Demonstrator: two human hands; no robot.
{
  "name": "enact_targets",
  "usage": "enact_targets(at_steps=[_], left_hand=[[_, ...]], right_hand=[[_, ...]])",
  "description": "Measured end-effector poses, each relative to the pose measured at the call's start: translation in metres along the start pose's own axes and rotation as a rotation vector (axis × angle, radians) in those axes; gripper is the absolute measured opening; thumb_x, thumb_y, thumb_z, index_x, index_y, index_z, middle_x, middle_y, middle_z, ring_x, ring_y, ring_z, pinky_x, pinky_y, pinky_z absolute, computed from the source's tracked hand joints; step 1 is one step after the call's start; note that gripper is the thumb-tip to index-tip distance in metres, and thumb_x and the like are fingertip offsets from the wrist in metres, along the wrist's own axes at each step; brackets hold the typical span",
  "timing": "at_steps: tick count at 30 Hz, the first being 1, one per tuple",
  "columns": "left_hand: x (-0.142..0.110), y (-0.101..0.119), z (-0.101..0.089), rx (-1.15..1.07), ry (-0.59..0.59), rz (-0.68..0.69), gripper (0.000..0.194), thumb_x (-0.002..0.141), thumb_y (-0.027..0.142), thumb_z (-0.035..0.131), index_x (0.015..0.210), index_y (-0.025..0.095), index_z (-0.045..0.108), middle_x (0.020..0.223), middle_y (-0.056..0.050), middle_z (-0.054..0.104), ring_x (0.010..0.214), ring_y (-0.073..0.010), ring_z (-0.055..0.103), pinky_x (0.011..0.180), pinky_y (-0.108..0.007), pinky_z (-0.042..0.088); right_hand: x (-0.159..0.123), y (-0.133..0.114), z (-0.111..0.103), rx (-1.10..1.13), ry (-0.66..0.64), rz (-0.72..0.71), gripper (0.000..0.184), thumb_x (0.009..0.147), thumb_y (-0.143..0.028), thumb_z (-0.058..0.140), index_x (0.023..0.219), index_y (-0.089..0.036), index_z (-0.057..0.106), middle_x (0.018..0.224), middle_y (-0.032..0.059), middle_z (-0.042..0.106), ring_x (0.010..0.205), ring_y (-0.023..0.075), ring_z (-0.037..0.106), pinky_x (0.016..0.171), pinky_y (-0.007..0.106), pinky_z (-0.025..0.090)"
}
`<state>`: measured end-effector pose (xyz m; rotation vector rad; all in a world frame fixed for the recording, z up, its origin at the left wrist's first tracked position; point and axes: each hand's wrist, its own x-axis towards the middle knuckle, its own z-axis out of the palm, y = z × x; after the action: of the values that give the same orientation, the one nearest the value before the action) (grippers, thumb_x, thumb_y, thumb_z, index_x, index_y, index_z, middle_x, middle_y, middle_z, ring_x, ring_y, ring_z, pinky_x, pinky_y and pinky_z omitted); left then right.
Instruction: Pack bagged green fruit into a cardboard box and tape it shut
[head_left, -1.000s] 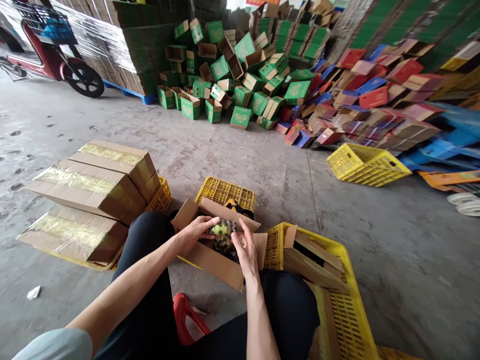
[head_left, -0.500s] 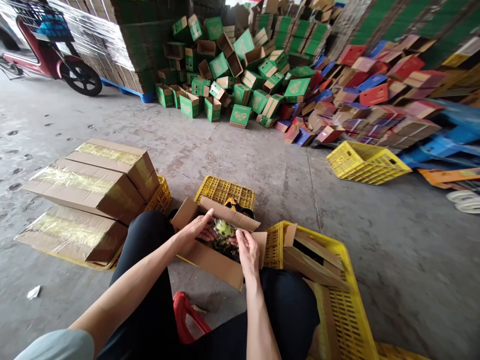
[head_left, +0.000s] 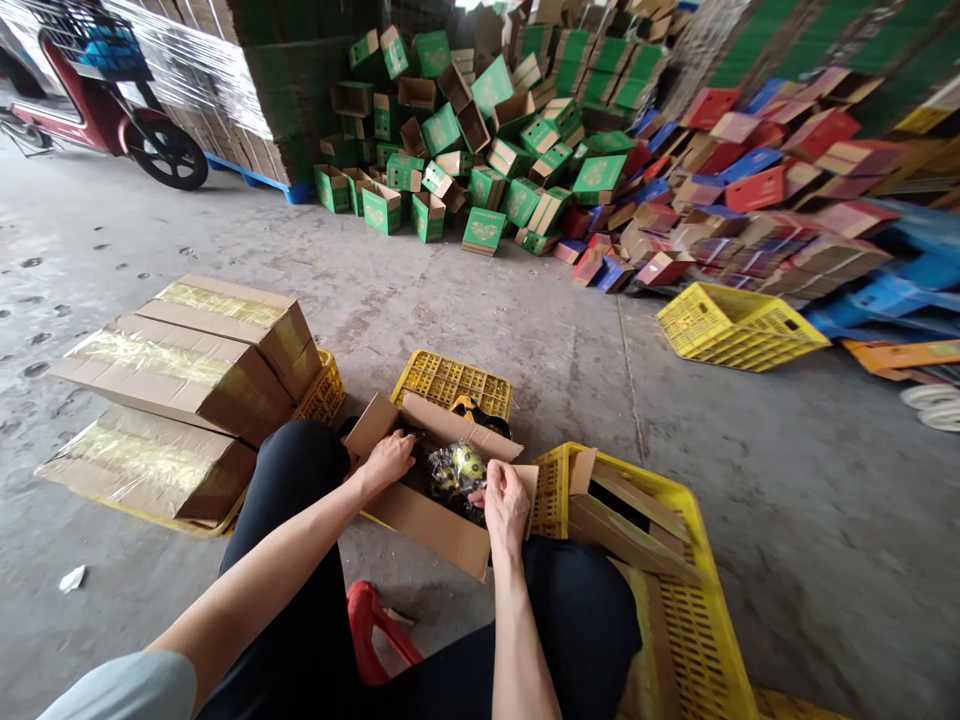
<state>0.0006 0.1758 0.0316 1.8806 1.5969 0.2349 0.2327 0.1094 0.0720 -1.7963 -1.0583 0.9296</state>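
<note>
An open cardboard box point(head_left: 431, 527) sits between my knees, its flaps folded out. In it are dark, shiny plastic-wrapped things. On top lies a round yellow-green item with dark spots in a clear plastic bag point(head_left: 466, 461); its kind is unclear. My right hand point(head_left: 505, 503) is closed at the bag's right side, thumb and fingers pinching the plastic. At the box's left end my left hand point(head_left: 388, 458) reaches over the edge with curled fingers. Its fingertips are partly hidden among the dark contents, and what they grip cannot be made out.
Taped cartons point(head_left: 172, 370) are stacked in a yellow crate at left. A yellow crate point(head_left: 705, 540) at right holds another open box. Under my legs is a red object point(head_left: 367, 630). Green boxes point(head_left: 480, 230), red and blue boxes point(head_left: 757, 188) and a scooter point(head_left: 97, 120) stand farther back.
My left hand has let go of the spotted item and moved left and down into the box's left end. The bagged item has shifted slightly right, with my right hand still at it.
</note>
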Motion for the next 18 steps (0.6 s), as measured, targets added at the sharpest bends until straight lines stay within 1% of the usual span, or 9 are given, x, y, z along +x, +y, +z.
enact_targets(at_steps=[4,6,7,9,11,12,15,17,18], left_hand=[[-0.003,0.001,0.007,0.114,-0.034,-0.023,0.061,0.07,0.007,0.079,0.128,0.015,0.063,0.14,-0.023,0.058,0.129,-0.0379,0.059,0.109,-0.042,0.043],[-0.003,0.002,0.009,0.146,-0.033,-0.029,0.066,0.072,0.005,0.075,0.136,0.015,0.058,0.147,-0.025,0.052,0.13,-0.0388,0.058,0.108,-0.043,0.043],[-0.003,0.003,0.009,0.156,-0.029,-0.032,0.065,0.075,0.005,0.071,0.138,0.015,0.057,0.147,-0.026,0.051,0.129,-0.0387,0.058,0.107,-0.043,0.044],[-0.003,0.006,0.009,0.163,-0.015,-0.033,0.06,0.08,0.004,0.063,0.139,0.014,0.056,0.144,-0.027,0.053,0.126,-0.038,0.059,0.105,-0.044,0.044],[-0.002,0.009,0.007,0.152,0.001,-0.026,0.056,0.082,0.004,0.059,0.137,0.015,0.058,0.138,-0.025,0.058,0.123,-0.0364,0.061,0.104,-0.043,0.045],[-0.002,0.01,0.005,0.139,0.008,-0.017,0.054,0.082,0.004,0.058,0.135,0.016,0.06,0.135,-0.023,0.06,0.121,-0.0354,0.061,0.104,-0.043,0.045],[-0.002,0.013,-0.003,0.077,0.024,0.023,0.053,0.08,0.004,0.059,0.131,0.019,0.063,0.127,-0.017,0.066,0.117,-0.032,0.064,0.104,-0.039,0.045],[-0.002,0.013,-0.011,0.025,0.031,0.044,0.049,0.081,0.009,0.06,0.128,0.022,0.066,0.122,-0.012,0.069,0.114,-0.0296,0.066,0.098,-0.035,0.047],[-0.001,0.013,-0.016,-0.05,0.032,0.048,0.045,0.081,0.012,0.06,0.124,0.023,0.068,0.118,-0.01,0.071,0.111,-0.0286,0.067,0.094,-0.034,0.048]], right_hand=[[0.0,0.001,0.0,-0.058,0.007,-0.023,0.054,0.089,-0.07,0.051,0.102,-0.023,0.073,0.066,0.0062,0.074,0.045,0.0234,0.066,0.049,0.035,0.053],[0.0,0.004,0.0,-0.069,0.029,-0.044,0.056,0.089,-0.071,0.052,0.103,-0.021,0.073,0.068,0.0069,0.074,0.047,0.023,0.067,0.053,0.035,0.054],[0.001,0.006,0.0,-0.069,0.048,-0.064,0.058,0.088,-0.071,0.053,0.106,-0.02,0.074,0.073,0.0085,0.075,0.05,0.0229,0.068,0.056,0.036,0.056],[0.003,0.009,0.001,-0.065,0.105,-0.126,0.062,0.088,-0.07,0.055,0.114,-0.017,0.073,0.094,0.0148,0.077,0.058,0.0229,0.07,0.064,0.039,0.059],[0.004,0.01,0.001,-0.069,0.157,-0.216,0.063,0.089,-0.067,0.056,0.119,-0.014,0.072,0.117,0.0213,0.071,0.07,0.0239,0.072,0.072,0.043,0.061],[0.004,0.01,0.0,-0.071,0.173,-0.263,0.061,0.09,-0.065,0.055,0.12,-0.014,0.072,0.124,0.0228,0.067,0.078,0.0251,0.072,0.075,0.044,0.062],[0.003,0.007,0.0,-0.055,0.184,-0.361,0.055,0.092,-0.063,0.056,0.116,-0.016,0.073,0.128,0.0215,0.064,0.1,0.0288,0.07,0.08,0.044,0.063],[0.002,0.004,0.0,-0.011,0.159,-0.364,0.052,0.091,-0.063,0.058,0.112,-0.018,0.074,0.128,0.0198,0.066,0.103,0.0286,0.069,0.081,0.044,0.063],[0.001,0.003,0.0,0.017,0.138,-0.35,0.052,0.09,-0.063,0.06,0.111,-0.018,0.075,0.13,0.019,0.066,0.1,0.0277,0.07,0.081,0.043,0.063]])
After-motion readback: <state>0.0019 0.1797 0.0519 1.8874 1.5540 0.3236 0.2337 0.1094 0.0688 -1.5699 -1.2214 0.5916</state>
